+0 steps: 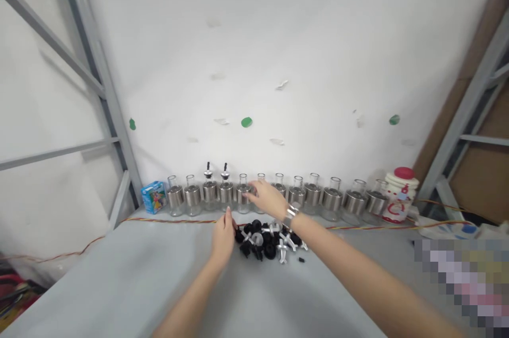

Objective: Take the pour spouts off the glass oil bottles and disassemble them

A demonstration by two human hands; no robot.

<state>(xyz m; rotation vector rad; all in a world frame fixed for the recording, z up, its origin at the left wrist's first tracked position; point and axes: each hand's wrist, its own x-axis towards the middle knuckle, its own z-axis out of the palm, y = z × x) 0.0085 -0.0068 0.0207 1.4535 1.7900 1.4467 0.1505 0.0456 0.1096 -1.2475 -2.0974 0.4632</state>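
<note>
A row of glass bottles with steel sleeves stands along the wall. My right hand (268, 198) reaches over one of them, thumb and fingers apart, its fingertips at the right side of an uncapped bottle (243, 197); whether they touch it I cannot tell. Two bottles further left carry pourer stoppers, one silver-and-black stopper (208, 172) and another stopper (225, 174). Beside a heap of black and clear stopper parts (270, 250) rests my left hand (223, 234), fingers extended and nothing visible in them. Its far fingers are partly hidden.
A blue picture box (154, 197) ends the row at left, a red-lidded jar (400, 195) at right. A twisted red-and-yellow wire (170, 220) runs across the grey table (159, 274) before the bottles. Metal frame posts (115, 110) flank the table.
</note>
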